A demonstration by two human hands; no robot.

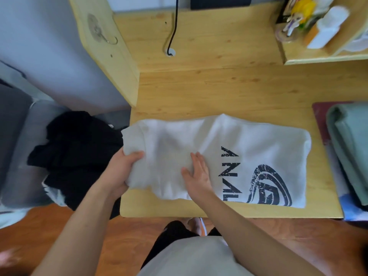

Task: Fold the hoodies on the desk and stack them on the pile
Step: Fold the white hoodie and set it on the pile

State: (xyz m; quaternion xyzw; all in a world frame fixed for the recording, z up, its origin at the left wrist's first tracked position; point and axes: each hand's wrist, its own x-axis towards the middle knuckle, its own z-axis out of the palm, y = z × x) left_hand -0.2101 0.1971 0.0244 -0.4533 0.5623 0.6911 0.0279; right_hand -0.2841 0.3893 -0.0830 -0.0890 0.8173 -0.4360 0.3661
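A white hoodie (258, 140) with a dark printed logo lies partly folded across the front of the wooden desk (199, 92). My left hand (121, 170) grips the hoodie's left end, thumb on top of the cloth. My right hand (196, 174) lies flat with fingers spread on the middle of the hoodie, just left of the print. At the desk's right edge sits a pile of folded garments (350, 152), a pale green one on top.
A heap of black clothing (79, 154) lies off the desk's left side on a grey seat. A black cable (173, 30) enters a hole at the back. A shelf with small items (318, 26) stands at the back right.
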